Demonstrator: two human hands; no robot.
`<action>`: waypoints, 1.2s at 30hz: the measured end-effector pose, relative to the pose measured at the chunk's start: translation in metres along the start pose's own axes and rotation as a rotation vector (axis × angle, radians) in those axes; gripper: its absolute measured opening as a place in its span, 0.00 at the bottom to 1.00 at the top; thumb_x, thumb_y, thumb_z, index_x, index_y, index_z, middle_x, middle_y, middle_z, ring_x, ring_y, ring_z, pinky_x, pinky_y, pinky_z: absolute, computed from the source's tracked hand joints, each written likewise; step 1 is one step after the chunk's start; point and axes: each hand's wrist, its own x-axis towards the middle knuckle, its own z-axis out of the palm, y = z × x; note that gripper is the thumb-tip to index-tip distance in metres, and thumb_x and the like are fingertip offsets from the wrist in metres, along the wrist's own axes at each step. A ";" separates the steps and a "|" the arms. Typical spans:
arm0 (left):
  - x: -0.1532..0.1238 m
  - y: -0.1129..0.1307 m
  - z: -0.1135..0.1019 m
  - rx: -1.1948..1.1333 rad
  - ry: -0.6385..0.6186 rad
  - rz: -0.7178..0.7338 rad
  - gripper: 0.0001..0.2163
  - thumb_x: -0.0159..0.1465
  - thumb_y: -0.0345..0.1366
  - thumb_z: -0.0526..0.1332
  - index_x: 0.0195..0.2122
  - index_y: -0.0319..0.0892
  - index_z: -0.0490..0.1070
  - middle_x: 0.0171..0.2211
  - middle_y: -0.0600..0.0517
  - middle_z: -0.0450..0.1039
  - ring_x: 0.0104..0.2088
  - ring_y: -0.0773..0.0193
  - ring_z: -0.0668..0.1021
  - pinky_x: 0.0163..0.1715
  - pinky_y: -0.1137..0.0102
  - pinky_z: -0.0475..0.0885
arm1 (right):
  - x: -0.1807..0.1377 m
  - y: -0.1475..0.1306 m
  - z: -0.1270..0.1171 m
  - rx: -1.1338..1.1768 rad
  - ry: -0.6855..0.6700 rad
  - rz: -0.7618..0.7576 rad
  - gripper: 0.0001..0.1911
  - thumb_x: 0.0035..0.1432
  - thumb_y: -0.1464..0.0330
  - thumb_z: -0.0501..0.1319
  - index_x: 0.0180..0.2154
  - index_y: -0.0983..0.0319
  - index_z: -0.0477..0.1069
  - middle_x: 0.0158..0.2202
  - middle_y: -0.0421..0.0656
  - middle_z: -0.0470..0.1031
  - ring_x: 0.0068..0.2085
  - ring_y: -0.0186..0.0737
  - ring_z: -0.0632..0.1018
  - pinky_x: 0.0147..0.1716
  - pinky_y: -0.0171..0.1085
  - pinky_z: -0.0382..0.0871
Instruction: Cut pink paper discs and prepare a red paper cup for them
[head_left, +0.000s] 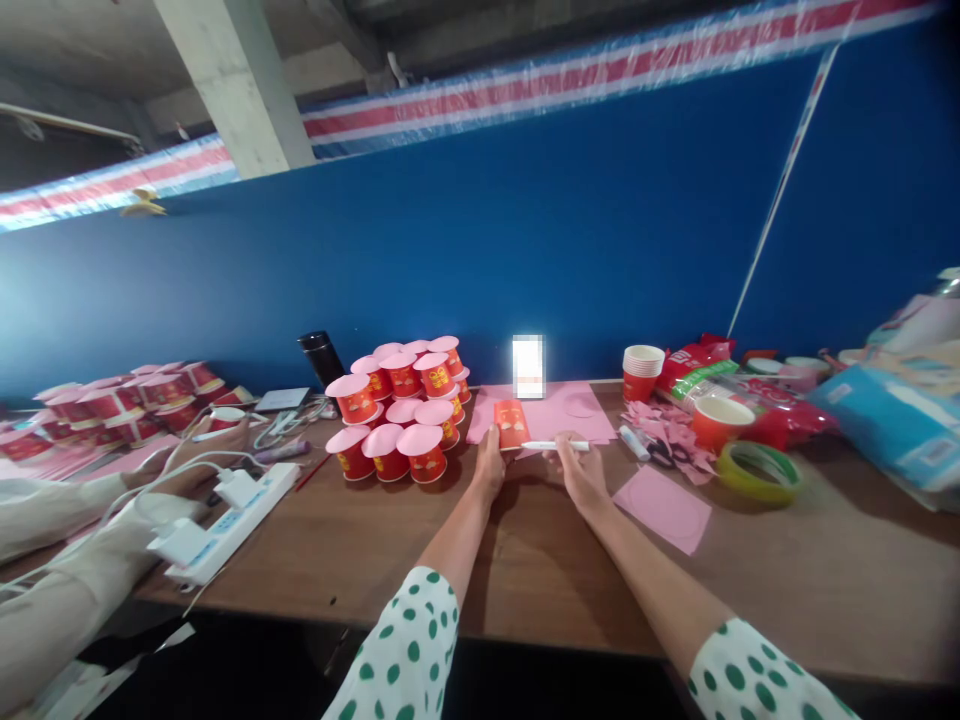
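My left hand [490,466] grips a red printed paper cup [511,424] by its left side, over pink paper. My right hand [579,474] closes round a slim white pen [574,445], whose tip points left at the cup's near edge. Under and behind the cup lie pink paper sheets [592,410], one with a round outline. To the left of my left hand, red cups topped with pink paper discs [420,440] stand in stacked rows. A pink sheet with a drawn circle [665,508] lies right of my right hand.
A phone-like lit screen [528,366] stands against the blue partition [600,230]. On the right are stacked cups [643,374], pink scraps [679,430], yellow-green tape [757,474] and a blue package [892,420]. A power strip [240,525] and a co-worker's sleeves [97,560] are left.
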 end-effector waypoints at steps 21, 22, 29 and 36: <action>-0.003 0.004 0.004 -0.016 -0.002 -0.016 0.19 0.55 0.51 0.60 0.37 0.38 0.70 0.32 0.48 0.74 0.33 0.60 0.78 0.37 0.64 0.72 | 0.002 0.001 -0.001 -0.010 0.057 -0.012 0.15 0.57 0.60 0.54 0.26 0.62 0.71 0.22 0.42 0.75 0.25 0.38 0.74 0.23 0.33 0.65; -0.003 0.004 0.004 -0.017 -0.003 -0.017 0.19 0.55 0.51 0.60 0.37 0.38 0.70 0.32 0.47 0.74 0.34 0.59 0.78 0.37 0.64 0.72 | 0.002 0.000 -0.001 -0.008 0.060 -0.014 0.15 0.57 0.60 0.54 0.26 0.62 0.71 0.23 0.42 0.75 0.25 0.37 0.74 0.22 0.33 0.65; -0.003 0.004 0.004 -0.015 0.009 -0.018 0.20 0.55 0.51 0.60 0.37 0.39 0.69 0.31 0.48 0.74 0.35 0.59 0.78 0.37 0.64 0.72 | 0.003 0.003 -0.001 0.011 0.054 -0.011 0.15 0.57 0.61 0.53 0.27 0.62 0.71 0.22 0.42 0.75 0.25 0.37 0.74 0.21 0.33 0.64; -0.002 0.003 0.004 0.004 -0.007 -0.012 0.20 0.56 0.51 0.59 0.38 0.38 0.70 0.31 0.48 0.74 0.35 0.58 0.78 0.36 0.65 0.73 | 0.003 0.008 -0.001 0.013 0.043 0.001 0.15 0.57 0.62 0.54 0.25 0.62 0.71 0.21 0.41 0.75 0.24 0.36 0.73 0.21 0.32 0.63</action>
